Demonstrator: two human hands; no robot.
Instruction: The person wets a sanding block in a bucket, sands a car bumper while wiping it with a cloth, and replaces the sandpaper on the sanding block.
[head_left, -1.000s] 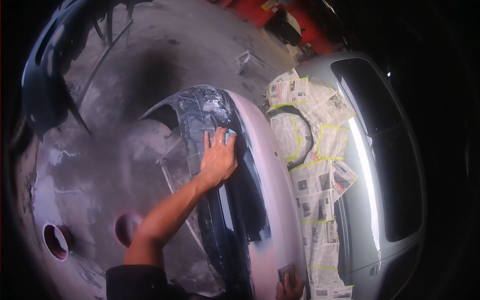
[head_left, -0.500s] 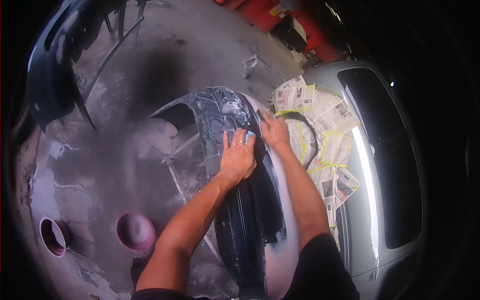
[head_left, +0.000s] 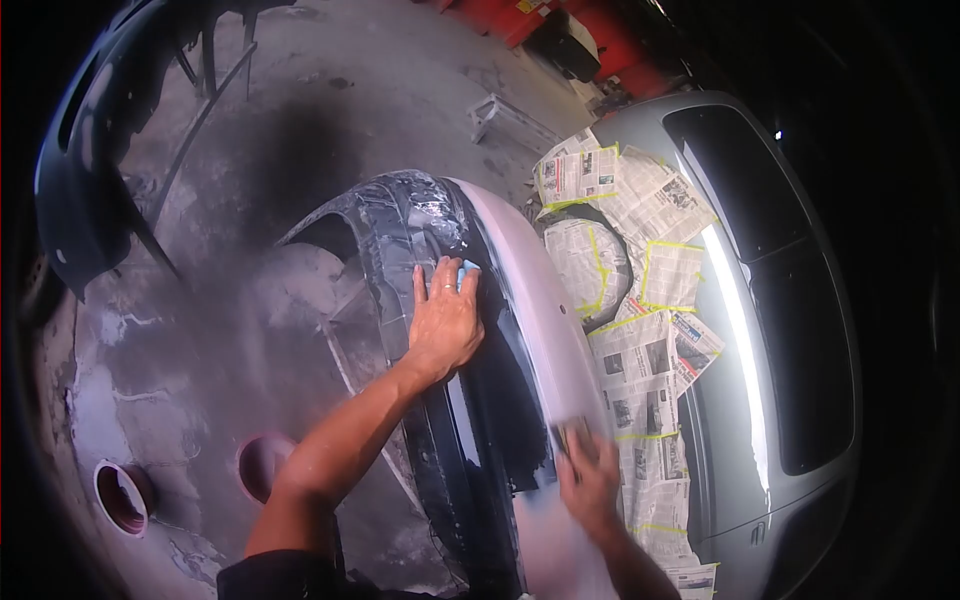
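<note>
A car bumper (head_left: 490,390) stretches away before me, dark along the left and coated pale pink along the right. My left hand (head_left: 447,325) rests on its dark part, with a light-blue pad (head_left: 467,272) held under the fingers; I cannot tell whether it is sponge or cloth. On the pink side, near the lower right, my right hand (head_left: 592,485) grips a dark flat sanding block (head_left: 574,438) against the surface. This hand is blurred by motion. Whitish scuffs and wrinkled film show at the bumper's far end.
To the right is a silver car (head_left: 730,400), partly masked with newspaper (head_left: 640,390) and yellow-green tape. A second dark bumper (head_left: 85,200) hangs on a stand at upper left. Reddish buckets (head_left: 124,500) sit on the stained floor, and a small metal frame (head_left: 510,122) stands farther back.
My right hand has swept toward me along the pink side, from the bumper's far end to its nearer part. My left hand stays at about the same spot; the view has shifted slightly.
</note>
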